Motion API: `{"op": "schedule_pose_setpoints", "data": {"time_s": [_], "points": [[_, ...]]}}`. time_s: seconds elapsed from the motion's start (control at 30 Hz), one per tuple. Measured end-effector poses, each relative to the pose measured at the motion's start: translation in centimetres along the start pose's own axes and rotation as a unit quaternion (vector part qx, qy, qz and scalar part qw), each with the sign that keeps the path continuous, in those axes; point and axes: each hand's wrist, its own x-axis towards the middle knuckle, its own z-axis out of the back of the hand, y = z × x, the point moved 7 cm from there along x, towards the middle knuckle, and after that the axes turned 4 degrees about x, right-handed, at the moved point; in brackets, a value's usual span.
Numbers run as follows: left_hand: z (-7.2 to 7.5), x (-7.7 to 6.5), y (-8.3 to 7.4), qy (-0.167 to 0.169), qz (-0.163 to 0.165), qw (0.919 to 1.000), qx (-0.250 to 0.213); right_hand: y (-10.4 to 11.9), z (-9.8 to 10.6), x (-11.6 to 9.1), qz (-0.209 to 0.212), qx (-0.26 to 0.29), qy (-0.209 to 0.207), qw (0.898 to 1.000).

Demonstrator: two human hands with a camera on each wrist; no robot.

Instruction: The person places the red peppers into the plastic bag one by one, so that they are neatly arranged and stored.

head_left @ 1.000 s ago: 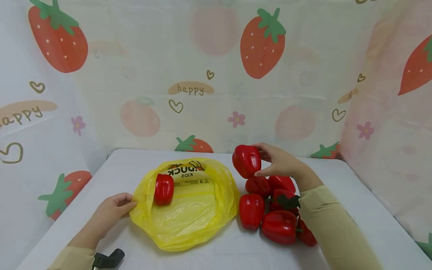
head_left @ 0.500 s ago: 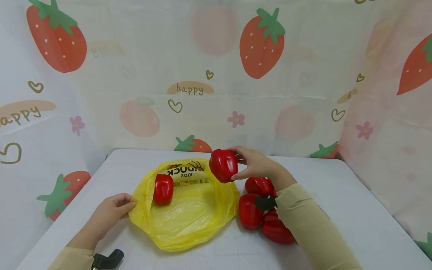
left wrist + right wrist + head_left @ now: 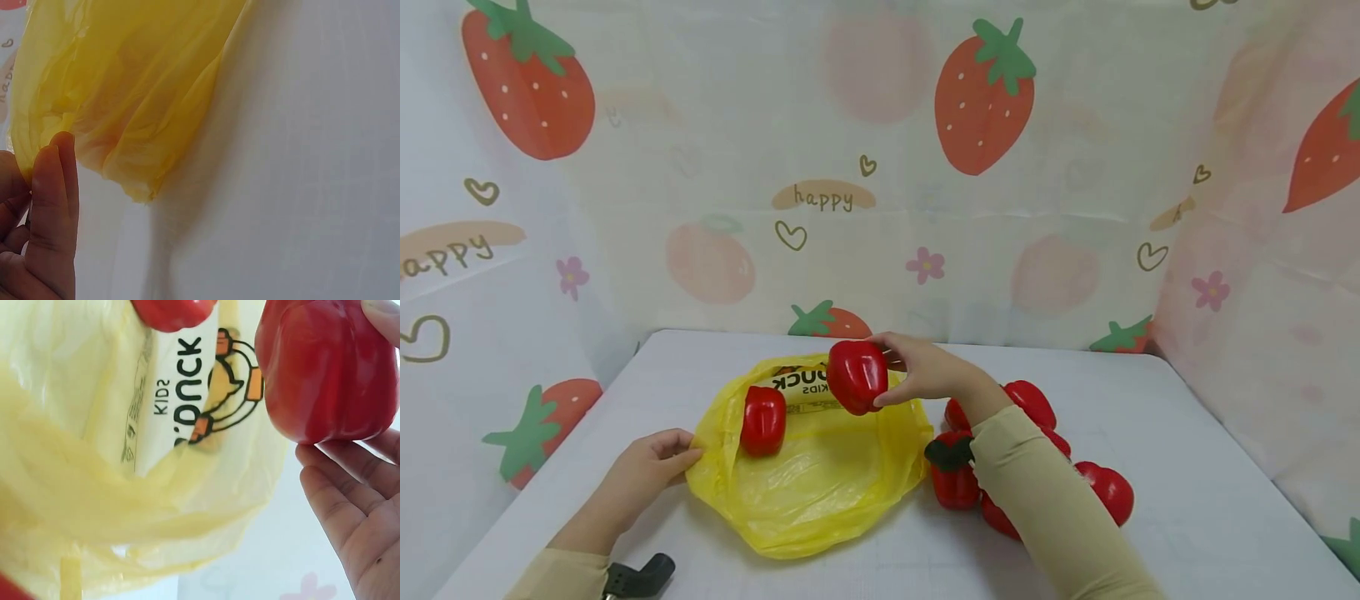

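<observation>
A yellow plastic bag (image 3: 820,500) lies with its mouth spread wide on the white table. Inside, toward its left side, rests one red bell pepper (image 3: 763,422). My left hand (image 3: 643,475) pinches the bag's left rim between thumb and fingers; in the left wrist view the yellow film (image 3: 144,106) hangs from the fingertips. Over the bag's far right part, my right hand (image 3: 925,371) holds another red bell pepper (image 3: 857,377) between thumb and fingers. The right wrist view shows this held pepper (image 3: 331,369) up close, with the bag's printed duck logo beside it.
Several more red bell peppers (image 3: 955,483) are clustered on the table right of the bag, partly hidden by the right sleeve (image 3: 1060,500). A black camera mount (image 3: 640,577) sits at the left wrist. A strawberry-print sheet (image 3: 880,275) stands behind the table.
My right hand has carried its bell pepper leftward from above the pepper cluster to over the bag. The left hand keeps its hold on the bag's rim.
</observation>
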Motion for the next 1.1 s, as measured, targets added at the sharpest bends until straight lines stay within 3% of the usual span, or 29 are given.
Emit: {"op": "schedule_pose_setpoints", "data": {"time_s": [0.6, 1.1], "points": [[0.3, -0.2, 0.2, 0.0, 0.003, 1.0, -0.007, 0.5, -3.7, 2.6, 0.008, 0.039, 0.039, 0.998], [0.4, -0.2, 0.2, -0.006, 0.009, 0.9999, 0.002, -0.2, -6.4, 4.4, -0.021, 0.005, 0.061, 0.998]]}}
